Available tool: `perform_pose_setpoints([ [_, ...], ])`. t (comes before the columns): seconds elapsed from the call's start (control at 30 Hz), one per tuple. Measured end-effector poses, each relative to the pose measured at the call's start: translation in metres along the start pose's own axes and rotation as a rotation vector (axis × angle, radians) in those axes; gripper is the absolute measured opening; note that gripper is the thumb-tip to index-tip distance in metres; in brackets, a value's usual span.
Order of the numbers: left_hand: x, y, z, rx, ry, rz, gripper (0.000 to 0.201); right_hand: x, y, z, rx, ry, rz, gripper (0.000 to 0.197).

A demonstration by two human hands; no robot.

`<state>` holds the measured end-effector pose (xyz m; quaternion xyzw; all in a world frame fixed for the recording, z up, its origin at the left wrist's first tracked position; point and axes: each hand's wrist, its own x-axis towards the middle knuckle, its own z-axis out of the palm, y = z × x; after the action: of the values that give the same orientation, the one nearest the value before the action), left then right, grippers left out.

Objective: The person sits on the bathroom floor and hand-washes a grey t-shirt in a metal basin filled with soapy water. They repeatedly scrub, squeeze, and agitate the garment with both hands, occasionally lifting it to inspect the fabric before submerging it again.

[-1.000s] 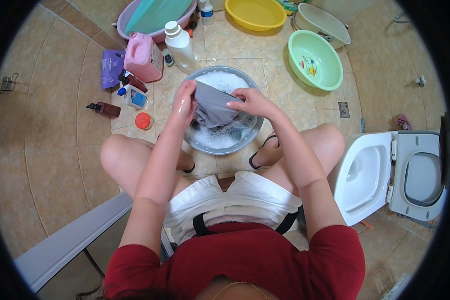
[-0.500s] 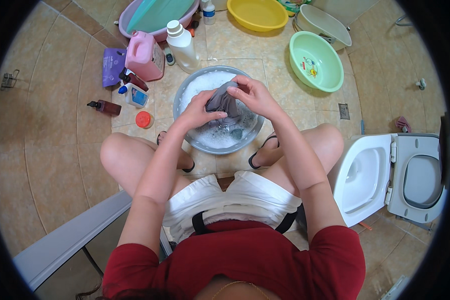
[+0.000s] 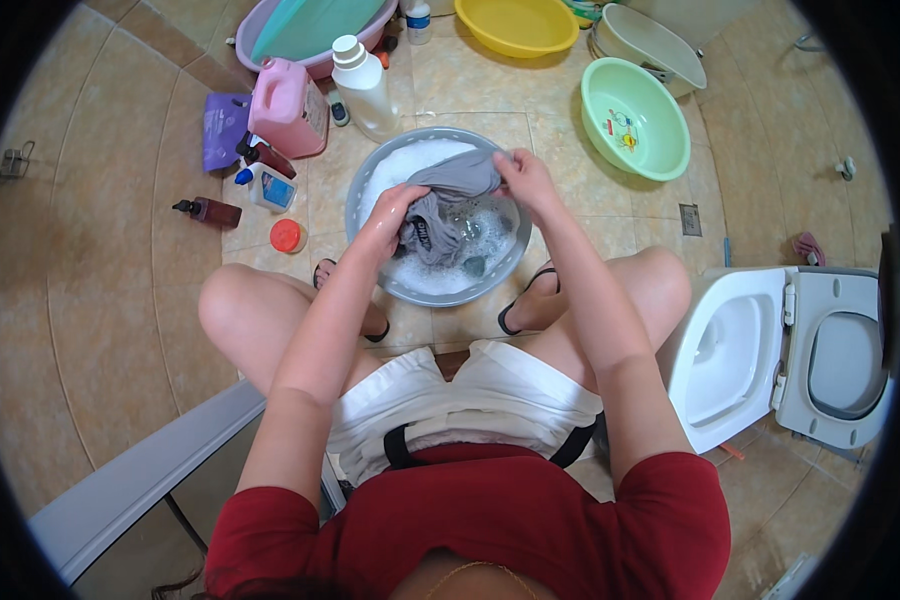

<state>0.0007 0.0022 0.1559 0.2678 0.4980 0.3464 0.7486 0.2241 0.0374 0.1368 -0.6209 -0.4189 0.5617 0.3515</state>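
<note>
A wet grey cloth garment with dark lettering is stretched between my two hands over a grey basin of sudsy water. My left hand grips its bunched left part, which hangs down into the foam. At the upper right, my right hand pinches the garment's other end near the basin's rim. White foam covers the left and far side of the water. A small dark greenish thing lies in the suds near the basin's near edge; I cannot tell what it is.
Left of the basin stand a white bottle, a pink jug, a spray bottle and a red-lidded jar. A green basin and a yellow basin lie beyond. A toilet is at my right.
My right hand has moved right, drawing the garment's end out from a bunch to a stretched length. My left hand has shifted slightly left, and dark lettering now shows.
</note>
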Motion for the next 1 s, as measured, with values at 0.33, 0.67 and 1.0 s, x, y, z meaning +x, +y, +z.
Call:
perform_pose_setpoints([
  [0.33, 0.029, -0.078, -0.018, 1.240, 0.268, 0.285, 0.065, -0.024, 0.062, 0.059, -0.986, -0.146, -0.357, 0.044],
  [0.67, 0.039, -0.049, -0.007, -0.260, 0.100, -0.297, 0.048, -0.020, 0.047, 0.091, -0.561, 0.065, -0.359, 0.032],
  [1.0, 0.054, -0.052, -0.008, -0.337, 0.231, -0.111, 0.047, -0.070, 0.010, 0.121, -0.574, 0.133, -0.467, 0.026],
])
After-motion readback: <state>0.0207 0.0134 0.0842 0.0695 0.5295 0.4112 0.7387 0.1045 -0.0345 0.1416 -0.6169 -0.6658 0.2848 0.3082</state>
